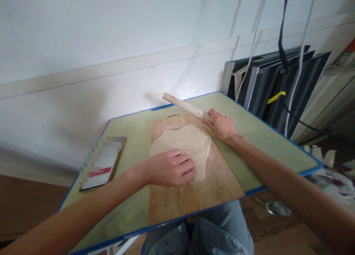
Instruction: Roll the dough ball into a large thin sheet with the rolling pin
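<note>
On the wooden board [194, 197] lies a flat, uneven sheet of pale dough [188, 138]. My left hand [172, 168] rests over the dough's near left part, its fingers curled down onto it; the fingertips are hidden beneath the hand. A light wooden rolling pin [183, 104] slants up to the left beyond the dough, dusted with white. My right hand [221, 125] is closed round its near right end, by the board's far right edge. Flour smears the board around the dough.
The board sits on a pale green table [257, 144] with a blue edge. At the left lies a flat item [104, 166], partly blurred out. A white wall [124, 85] stands behind. Dark panels [266, 81] lean at the right, with cables [298, 70] hanging before them.
</note>
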Tool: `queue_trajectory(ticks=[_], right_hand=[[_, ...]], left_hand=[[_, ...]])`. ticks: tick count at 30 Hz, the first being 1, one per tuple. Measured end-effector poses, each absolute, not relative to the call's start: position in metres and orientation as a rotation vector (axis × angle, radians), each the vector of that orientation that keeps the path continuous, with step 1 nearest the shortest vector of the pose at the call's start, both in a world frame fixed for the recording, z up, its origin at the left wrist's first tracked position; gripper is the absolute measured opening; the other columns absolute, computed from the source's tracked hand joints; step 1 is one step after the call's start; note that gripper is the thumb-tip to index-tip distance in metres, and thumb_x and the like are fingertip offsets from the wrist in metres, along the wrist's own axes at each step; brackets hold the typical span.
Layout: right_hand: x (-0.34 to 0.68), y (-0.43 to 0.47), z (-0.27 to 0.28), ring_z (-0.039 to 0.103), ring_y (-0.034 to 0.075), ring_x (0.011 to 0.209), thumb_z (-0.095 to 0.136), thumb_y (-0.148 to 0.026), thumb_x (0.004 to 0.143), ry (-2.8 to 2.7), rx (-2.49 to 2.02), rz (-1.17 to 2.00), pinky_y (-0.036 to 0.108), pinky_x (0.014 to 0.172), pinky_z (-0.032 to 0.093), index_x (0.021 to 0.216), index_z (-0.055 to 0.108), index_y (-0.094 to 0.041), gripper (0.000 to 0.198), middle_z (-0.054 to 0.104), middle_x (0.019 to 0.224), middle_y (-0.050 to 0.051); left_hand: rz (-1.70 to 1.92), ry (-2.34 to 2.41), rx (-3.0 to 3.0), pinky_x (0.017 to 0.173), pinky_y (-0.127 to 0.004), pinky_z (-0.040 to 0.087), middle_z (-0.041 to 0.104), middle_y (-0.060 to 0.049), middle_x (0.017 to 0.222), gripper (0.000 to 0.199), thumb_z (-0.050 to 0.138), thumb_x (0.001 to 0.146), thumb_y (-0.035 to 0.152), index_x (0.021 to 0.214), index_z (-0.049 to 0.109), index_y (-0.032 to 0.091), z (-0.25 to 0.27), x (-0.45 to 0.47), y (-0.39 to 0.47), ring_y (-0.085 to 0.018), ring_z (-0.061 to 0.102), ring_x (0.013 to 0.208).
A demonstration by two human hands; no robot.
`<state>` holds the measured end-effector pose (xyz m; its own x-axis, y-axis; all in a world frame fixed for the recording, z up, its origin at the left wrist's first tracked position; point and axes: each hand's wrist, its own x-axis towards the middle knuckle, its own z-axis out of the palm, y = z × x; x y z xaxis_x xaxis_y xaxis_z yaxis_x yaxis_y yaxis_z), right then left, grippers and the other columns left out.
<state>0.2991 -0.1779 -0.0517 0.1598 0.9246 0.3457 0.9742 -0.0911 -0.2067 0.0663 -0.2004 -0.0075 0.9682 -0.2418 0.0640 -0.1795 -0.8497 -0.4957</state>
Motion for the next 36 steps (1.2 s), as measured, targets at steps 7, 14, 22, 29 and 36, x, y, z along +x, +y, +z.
queue_trajectory(ticks=[7, 14, 22, 29, 36], right_hand=[[0.301, -0.178, -0.053, 0.065, 0.028, 0.083, 0.038, -0.044, 0.09, -1.805, -2.065, -0.194, 0.03, 0.055, 0.034, 0.107, 0.047, -0.019, 0.032, 0.068, 0.102, 0.012], [0.3, -0.178, -0.053, 0.065, 0.027, 0.084, 0.037, -0.044, 0.09, -1.816, -2.07, -0.171, 0.03, 0.056, 0.035, 0.108, 0.046, -0.019, 0.032, 0.068, 0.102, 0.012], [0.3, -0.178, -0.052, 0.064, 0.028, 0.085, 0.036, -0.045, 0.09, -1.824, -2.09, -0.16, 0.03, 0.055, 0.034, 0.107, 0.047, -0.02, 0.032, 0.067, 0.102, 0.011], [0.3, -0.177, -0.053, 0.064, 0.028, 0.085, 0.037, -0.045, 0.09, -1.839, -2.083, -0.166, 0.03, 0.055, 0.034, 0.106, 0.047, -0.019, 0.032, 0.067, 0.102, 0.011], [0.299, -0.178, -0.052, 0.064, 0.027, 0.083, 0.037, -0.044, 0.09, -1.83, -2.092, -0.167, 0.03, 0.056, 0.035, 0.107, 0.047, -0.019, 0.032, 0.068, 0.1, 0.012]], left_hand=[[-0.261, 0.311, -2.608, 0.054, -0.028, 0.034, 0.058, 0.0, 0.069, 0.02, 0.043, 0.089, 0.015, 0.074, 0.056, 0.017, -0.013, 0.068, -0.201, -0.013, 0.05, 0.062], [-0.51, -0.122, -2.847, 0.067, -0.023, 0.042, 0.06, -0.003, 0.076, 0.028, 0.029, 0.096, 0.015, 0.082, 0.053, 0.013, -0.027, 0.064, -0.192, -0.013, 0.054, 0.072], [-0.398, 0.037, -2.836, 0.057, -0.026, 0.036, 0.057, 0.0, 0.07, 0.025, 0.035, 0.094, 0.018, 0.082, 0.056, 0.017, -0.021, 0.068, -0.203, -0.012, 0.05, 0.06], [-0.301, 0.083, -2.734, 0.057, -0.028, 0.038, 0.058, -0.003, 0.078, 0.03, 0.044, 0.09, 0.043, 0.082, 0.055, 0.017, -0.021, 0.073, -0.204, -0.014, 0.052, 0.064], [-0.282, 0.431, -2.586, 0.052, -0.026, 0.035, 0.061, 0.002, 0.073, 0.012, 0.046, 0.089, 0.017, 0.09, 0.058, 0.019, -0.012, 0.071, -0.2, -0.01, 0.052, 0.064]])
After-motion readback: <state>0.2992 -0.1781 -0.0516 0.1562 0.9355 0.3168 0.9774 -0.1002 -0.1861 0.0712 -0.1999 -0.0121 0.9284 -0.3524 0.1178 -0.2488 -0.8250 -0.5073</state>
